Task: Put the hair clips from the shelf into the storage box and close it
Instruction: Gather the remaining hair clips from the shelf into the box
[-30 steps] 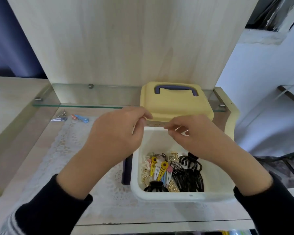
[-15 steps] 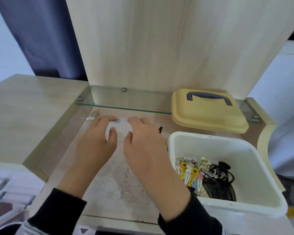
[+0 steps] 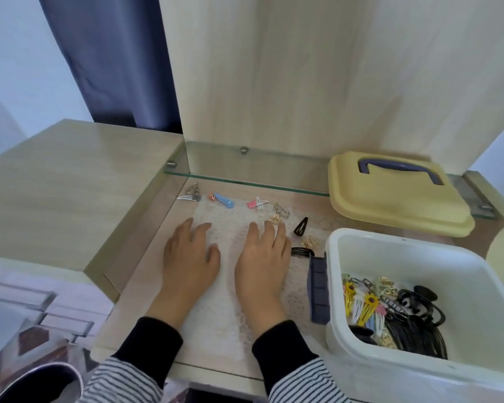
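Observation:
A white storage box (image 3: 349,245) stands open at the right, with several coloured and black hair clips in its bottom. Its yellow lid (image 3: 390,205) with a blue handle lies on the glass shelf behind it. Loose clips lie in a row on the lace mat: a silver clip (image 3: 190,194), a blue clip (image 3: 224,200), a pink and white clip (image 3: 256,203), a gold clip (image 3: 280,213) and a black snap clip (image 3: 301,226). My left hand (image 3: 189,257) and my right hand (image 3: 262,257) rest flat on the mat, fingers spread, holding nothing. My right fingertips lie just below the gold clip.
A low glass shelf (image 3: 245,181) runs along the back above the clips. A wooden side panel (image 3: 70,181) rises at the left. A dark blue latch (image 3: 319,289) hangs on the box's left wall. A small gold clip and black hair ties (image 3: 303,248) lie beside the box.
Both hands left the box's rim and moved left onto the lace mat, where they now lie flat. The view shifted left, showing the row of loose clips.

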`<action>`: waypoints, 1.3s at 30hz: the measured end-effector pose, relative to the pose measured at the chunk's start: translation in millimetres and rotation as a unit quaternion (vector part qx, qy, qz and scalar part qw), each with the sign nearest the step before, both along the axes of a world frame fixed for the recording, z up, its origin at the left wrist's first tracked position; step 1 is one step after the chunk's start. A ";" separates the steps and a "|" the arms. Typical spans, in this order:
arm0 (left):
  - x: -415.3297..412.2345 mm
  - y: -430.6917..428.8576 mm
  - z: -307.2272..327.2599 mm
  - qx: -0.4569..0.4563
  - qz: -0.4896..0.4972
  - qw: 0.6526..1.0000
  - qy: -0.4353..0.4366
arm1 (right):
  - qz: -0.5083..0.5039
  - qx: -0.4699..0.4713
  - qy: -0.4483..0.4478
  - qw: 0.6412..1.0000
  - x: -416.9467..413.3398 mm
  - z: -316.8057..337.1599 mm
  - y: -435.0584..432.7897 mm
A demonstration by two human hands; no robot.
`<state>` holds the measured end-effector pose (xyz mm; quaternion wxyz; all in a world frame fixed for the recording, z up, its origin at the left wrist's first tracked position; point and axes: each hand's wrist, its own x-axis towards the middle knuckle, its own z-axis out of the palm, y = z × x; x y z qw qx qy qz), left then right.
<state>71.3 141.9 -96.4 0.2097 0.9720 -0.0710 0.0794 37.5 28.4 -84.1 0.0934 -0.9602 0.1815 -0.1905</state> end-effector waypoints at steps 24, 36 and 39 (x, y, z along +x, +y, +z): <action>78.5 -29.0 4.2 0.100 -0.088 0.986 -0.102 | -0.093 -0.024 -0.085 0.992 32.5 -19.7 -9.6; 70.8 -24.8 10.4 -0.107 -0.148 0.976 -0.122 | -0.112 -0.012 -0.070 0.991 25.0 -14.0 -9.4; 59.2 -24.6 19.1 -0.210 -0.116 0.968 -0.073 | -0.096 -0.019 -0.072 0.993 22.1 -10.0 -7.8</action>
